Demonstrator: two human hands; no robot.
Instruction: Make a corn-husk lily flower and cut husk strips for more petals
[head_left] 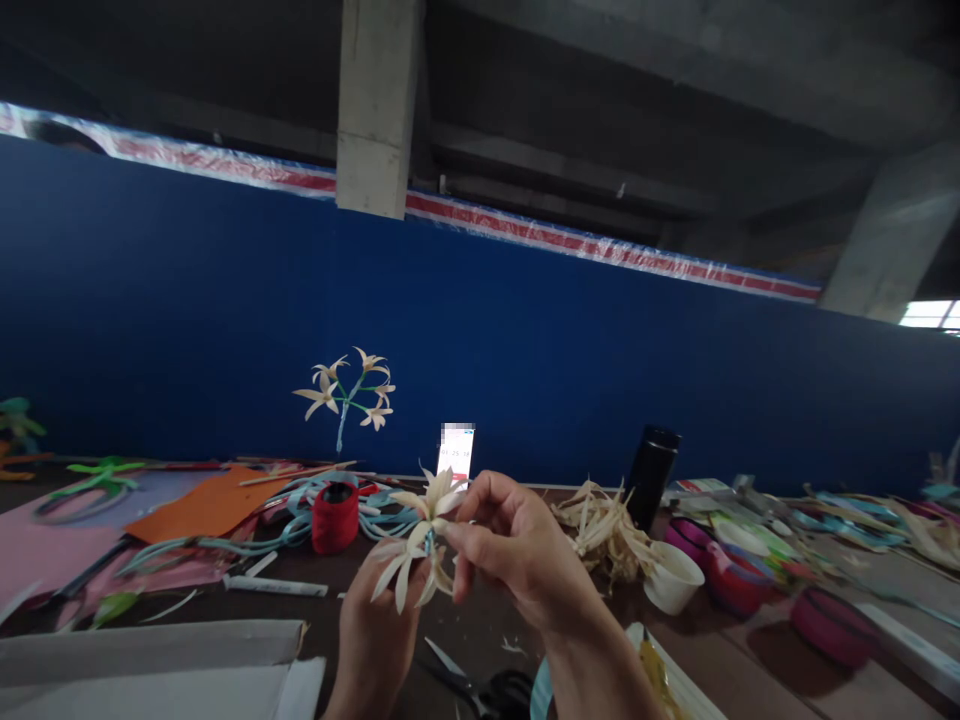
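A small bunch of cream artificial flowers (pixel 420 540), with pale pointed petals, is gripped from below in my left hand (pixel 379 625). A bit of blue shows between the blossoms. My right hand (pixel 517 555) reaches in from the right, thumb and forefinger closed at the edge of the petals; whether they pinch a petal or something thinner is unclear. Scissors (pixel 469 685) lie on the table below the hands, blades pointing up and left. Behind the flowers a lit phone (pixel 456 452) stands upright, and a red spool of thread (pixel 334 520) is to the left.
A finished-looking flower stem (pixel 343 400) stands against the blue partition (pixel 525 370). Right of my hands are dried husks (pixel 607 530), a white cup (pixel 673 578), a black bottle (pixel 651 475) and magenta tape rolls (pixel 832 625). Left are orange paper (pixel 195 515) and a cardboard box (pixel 150 645).
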